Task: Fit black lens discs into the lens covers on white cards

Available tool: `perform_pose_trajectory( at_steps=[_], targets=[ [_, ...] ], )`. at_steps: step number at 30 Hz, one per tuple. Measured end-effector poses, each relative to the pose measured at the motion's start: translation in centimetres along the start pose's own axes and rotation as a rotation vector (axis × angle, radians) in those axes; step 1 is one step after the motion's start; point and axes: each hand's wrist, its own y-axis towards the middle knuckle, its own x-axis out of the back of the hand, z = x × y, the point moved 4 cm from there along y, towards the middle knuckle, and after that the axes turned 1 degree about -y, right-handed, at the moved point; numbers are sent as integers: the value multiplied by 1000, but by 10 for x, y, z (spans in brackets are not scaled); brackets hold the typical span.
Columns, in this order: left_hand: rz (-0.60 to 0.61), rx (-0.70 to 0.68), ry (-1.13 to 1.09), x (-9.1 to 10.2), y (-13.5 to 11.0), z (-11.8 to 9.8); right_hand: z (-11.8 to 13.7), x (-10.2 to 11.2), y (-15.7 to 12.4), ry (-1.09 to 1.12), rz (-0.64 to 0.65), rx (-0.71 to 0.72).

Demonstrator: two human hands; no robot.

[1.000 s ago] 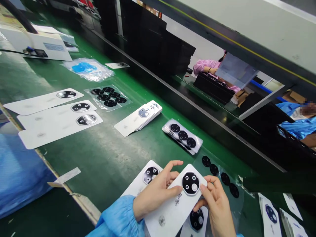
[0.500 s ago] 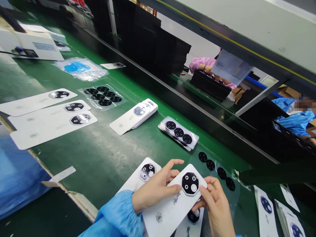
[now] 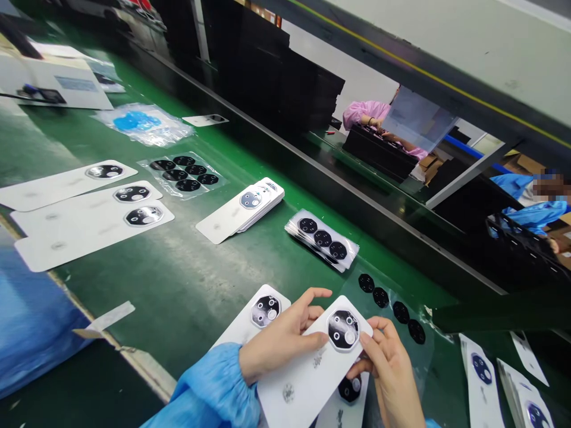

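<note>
A white phone back panel [image 3: 307, 374] with a shiny black octagonal camera plate [image 3: 343, 330] is held tilted between my hands. My left hand [image 3: 285, 342] grips its left edge, thumb flat on the face just beside the plate. At the upper right corner, my right hand [image 3: 386, 356] pinches the panel between thumb and fingers. Beneath it lies another white panel [image 3: 345, 410], mostly covered. A further white panel [image 3: 241, 324] rests on the table behind my left hand. Just past my right hand is a clear sheet [image 3: 422, 356] carrying several black octagonal pieces.
On the green table [image 3: 178, 297] lie a stack of clear strips with black octagons [image 3: 322, 239], a stack of white panels [image 3: 241, 208], loose panels [image 3: 93, 232] and a clear bag [image 3: 147, 125]. More panels [image 3: 482, 380] lie right. Co-workers sit beyond the dark divider [image 3: 357, 202].
The held panel has tipped slightly, and its black plate now reflects more light. Both hands keep their hold. A co-worker's arm at far right has shifted.
</note>
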Motion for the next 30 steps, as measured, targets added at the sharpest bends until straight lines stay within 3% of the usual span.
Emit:
perform_pose_trajectory(
  at_steps=[6, 15, 23, 26, 30],
  targets=[
    [5, -8, -20, -1, 0, 1, -4, 1, 3, -24, 81, -6],
    [5, -17, -35, -1, 1, 2, -8, 7, 5, -39, 83, 17],
    [-61, 2, -51, -7, -2, 0, 0, -2, 1, -43, 78, 82],
    [-120, 21, -93, -13, -7, 4, 1, 21, 7, -175, 16, 169],
    [-151, 47, -121, -22, -10, 16, 1, 107, 25, -594, -248, 274]
  ],
)
